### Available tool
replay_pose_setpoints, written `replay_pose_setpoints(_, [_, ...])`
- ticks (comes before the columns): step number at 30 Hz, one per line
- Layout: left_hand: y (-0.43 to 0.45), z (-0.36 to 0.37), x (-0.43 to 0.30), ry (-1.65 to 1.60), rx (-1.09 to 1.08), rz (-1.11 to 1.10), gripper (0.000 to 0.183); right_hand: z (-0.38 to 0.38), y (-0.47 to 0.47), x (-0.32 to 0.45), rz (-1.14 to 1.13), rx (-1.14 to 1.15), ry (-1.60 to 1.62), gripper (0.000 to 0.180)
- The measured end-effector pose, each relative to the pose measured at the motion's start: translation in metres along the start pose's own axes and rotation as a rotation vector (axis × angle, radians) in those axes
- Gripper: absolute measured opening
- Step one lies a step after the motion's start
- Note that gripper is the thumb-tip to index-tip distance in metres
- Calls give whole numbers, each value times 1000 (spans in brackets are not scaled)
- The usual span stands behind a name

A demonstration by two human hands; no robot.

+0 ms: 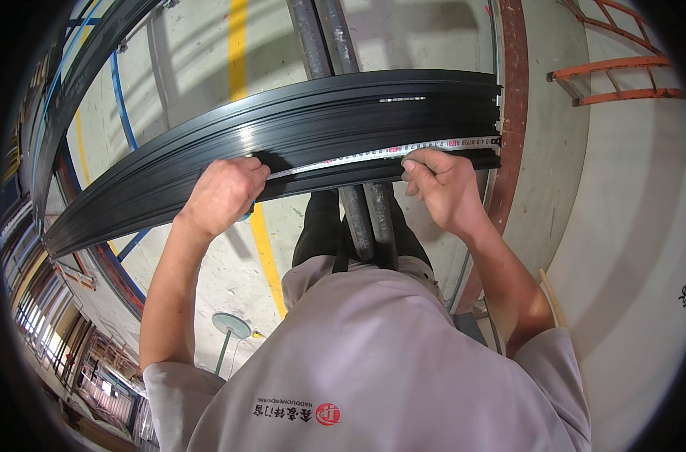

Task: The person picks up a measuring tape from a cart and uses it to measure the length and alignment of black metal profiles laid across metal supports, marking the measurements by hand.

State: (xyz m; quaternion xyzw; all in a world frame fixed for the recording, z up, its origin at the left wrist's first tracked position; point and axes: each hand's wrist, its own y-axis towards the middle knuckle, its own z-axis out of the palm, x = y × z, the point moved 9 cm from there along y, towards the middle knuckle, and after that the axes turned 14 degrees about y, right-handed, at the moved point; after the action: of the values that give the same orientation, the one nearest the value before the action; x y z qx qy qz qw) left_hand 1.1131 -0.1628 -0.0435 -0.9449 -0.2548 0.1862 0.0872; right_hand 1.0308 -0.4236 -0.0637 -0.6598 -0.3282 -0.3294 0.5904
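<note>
A long black, grooved metal profile (320, 124) lies across in front of me, resting on two dark steel pipes (359, 220). Along its near side runs the white blade of a tape measure (371, 153), whose end sits at the profile's right end. My left hand (227, 189) is closed around the tape measure's case, of which only a bit of blue shows below the fingers. Thumb and fingers bent together, my right hand (442, 186) is at the blade's lower edge, over the profile's near rim. Whether it pinches something small is hidden.
Beyond the profile's right end runs a reddish-brown beam (512, 113) beside a pale wall. An orange ladder (614, 68) is at upper right. Yellow lines (269, 265) mark the floor. A round-topped green stand (231, 326) is at lower left, with racked long stock (49, 327) farther left.
</note>
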Motion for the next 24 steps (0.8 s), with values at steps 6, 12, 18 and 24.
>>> replay_pose_setpoints(6, [0,1,0,25,15,2,12,1,-1,2,-43,-21,-40,19])
replay_pose_setpoints(12, [0,-1,-1,21,3,6,13,0,-1,2,-46,-31,-41,20])
replay_pose_setpoints(18, [0,-2,-1,14,1,9,12,-2,-1,-2,-1,-30,36,22])
replay_pose_setpoints(24, [1,-2,-1,8,-1,4,10,-5,3,-32,176,-19,425,23])
